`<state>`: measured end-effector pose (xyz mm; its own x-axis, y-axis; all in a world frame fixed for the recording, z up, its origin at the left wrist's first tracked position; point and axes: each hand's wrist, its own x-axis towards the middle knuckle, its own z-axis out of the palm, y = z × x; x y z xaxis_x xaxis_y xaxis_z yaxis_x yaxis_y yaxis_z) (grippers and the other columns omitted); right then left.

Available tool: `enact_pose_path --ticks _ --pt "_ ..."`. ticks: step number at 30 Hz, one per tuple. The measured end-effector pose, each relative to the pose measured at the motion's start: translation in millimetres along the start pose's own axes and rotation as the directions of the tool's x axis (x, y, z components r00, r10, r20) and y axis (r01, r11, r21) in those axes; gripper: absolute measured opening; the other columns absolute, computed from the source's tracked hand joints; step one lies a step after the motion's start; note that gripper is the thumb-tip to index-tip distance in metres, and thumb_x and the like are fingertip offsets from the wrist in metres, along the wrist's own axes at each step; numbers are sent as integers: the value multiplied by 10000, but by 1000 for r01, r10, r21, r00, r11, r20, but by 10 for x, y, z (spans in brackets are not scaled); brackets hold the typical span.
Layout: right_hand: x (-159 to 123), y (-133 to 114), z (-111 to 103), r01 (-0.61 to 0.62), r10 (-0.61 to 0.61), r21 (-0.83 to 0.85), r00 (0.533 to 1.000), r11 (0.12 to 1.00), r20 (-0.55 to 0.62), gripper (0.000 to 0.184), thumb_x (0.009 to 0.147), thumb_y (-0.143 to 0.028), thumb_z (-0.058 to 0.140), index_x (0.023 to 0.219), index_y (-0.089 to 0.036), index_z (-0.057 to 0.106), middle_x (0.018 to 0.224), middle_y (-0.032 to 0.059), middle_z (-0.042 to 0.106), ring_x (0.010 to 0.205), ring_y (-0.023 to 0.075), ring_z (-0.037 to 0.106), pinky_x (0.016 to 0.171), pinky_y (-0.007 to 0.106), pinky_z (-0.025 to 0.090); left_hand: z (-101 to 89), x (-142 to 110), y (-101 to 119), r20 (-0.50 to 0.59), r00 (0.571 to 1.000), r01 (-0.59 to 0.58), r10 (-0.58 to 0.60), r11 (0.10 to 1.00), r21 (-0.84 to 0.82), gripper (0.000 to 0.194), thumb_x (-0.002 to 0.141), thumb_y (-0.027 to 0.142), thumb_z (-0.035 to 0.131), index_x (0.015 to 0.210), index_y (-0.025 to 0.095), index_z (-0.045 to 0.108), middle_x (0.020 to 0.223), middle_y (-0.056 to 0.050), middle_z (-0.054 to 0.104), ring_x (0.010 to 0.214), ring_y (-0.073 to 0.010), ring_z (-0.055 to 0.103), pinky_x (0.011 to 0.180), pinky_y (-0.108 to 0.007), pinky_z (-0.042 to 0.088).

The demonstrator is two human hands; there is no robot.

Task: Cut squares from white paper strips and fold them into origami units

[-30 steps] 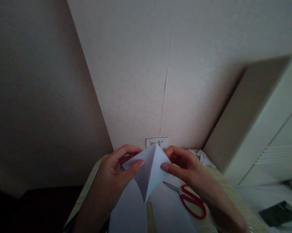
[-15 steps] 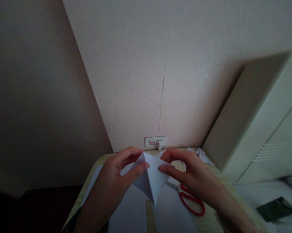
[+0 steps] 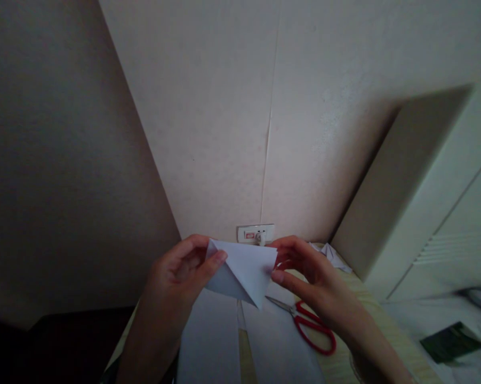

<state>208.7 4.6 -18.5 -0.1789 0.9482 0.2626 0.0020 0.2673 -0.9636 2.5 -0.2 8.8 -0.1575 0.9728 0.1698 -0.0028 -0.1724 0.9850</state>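
Observation:
A folded piece of white paper is held up over the table, with a slanting flap edge running down to a point at its lower side. My left hand pinches its left end, thumb on the front face and fingers behind. At the right edge, my right hand has its thumb and fingertips closed on the paper. Below lie white paper sheets, with a strip of table showing between them. Red-handled scissors rest by my right forearm, blades pointing left.
Folded white paper pieces lie at the table's back right corner. A wall socket with a plug in it sits just behind the table. To the right stands a pale cabinet; a dark green item lies beyond the table.
The folded paper has gone from an opened, peaked form to a flatter one with a slanting flap. My left hand has shifted left and my right hand has moved to the paper's right edge.

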Motion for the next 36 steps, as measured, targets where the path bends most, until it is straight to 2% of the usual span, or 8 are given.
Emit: enact_pose_path --ticks 5,10,16,26,31,36 --pt "3 3 51 -4 4 -6 999 1000 39 159 812 -331 804 884 -244 693 904 11 742 835 176 686 797 301 546 -22 -3 -27 -55 998 3 -4 1000 -10 156 693 244 835 679 216 683 633 60 681 622 -127 646 558 -177 507" --pt "0 -4 116 4 -1 -83 999 997 32 203 821 -420 784 795 -244 686 848 8 740 818 192 688 786 313 542 -15 4 -33 -48 999 6 -7 1000 -25 165 693 266 847 685 210 693 632 62 678 615 -109 621 559 -162 491" --pt "3 -1 136 -13 12 -141 1000 990 -10 109 845 -336 722 825 -228 722 848 30 758 833 215 694 799 336 524 9 -3 -24 -28 999 17 -18 998 -59 153 699 245 836 675 222 687 628 66 710 623 -113 663 559 -155 512" --pt "13 -56 136 24 -37 -142 995 990 -89 139 840 -328 693 756 -221 668 751 18 742 740 194 677 691 297 507 43 4 12 -1 996 84 -85 992 -97 183 631 226 868 701 233 699 634 66 743 621 -121 684 570 -161 524" --pt "24 -72 119 41 -60 -143 990 989 -129 181 859 -347 674 739 -212 654 725 11 709 711 178 654 652 273 484 64 -49 26 22 988 156 -155 985 -77 191 627 255 878 750 240 733 625 54 755 528 -116 649 501 -172 478" --pt "23 -89 110 58 -81 -144 984 988 -161 187 856 -352 675 739 -206 666 705 9 677 696 175 619 617 270 453 49 -30 1 151 984 89 -98 994 69 80 670 237 832 741 228 797 788 -25 810 793 -212 749 625 -222 525"
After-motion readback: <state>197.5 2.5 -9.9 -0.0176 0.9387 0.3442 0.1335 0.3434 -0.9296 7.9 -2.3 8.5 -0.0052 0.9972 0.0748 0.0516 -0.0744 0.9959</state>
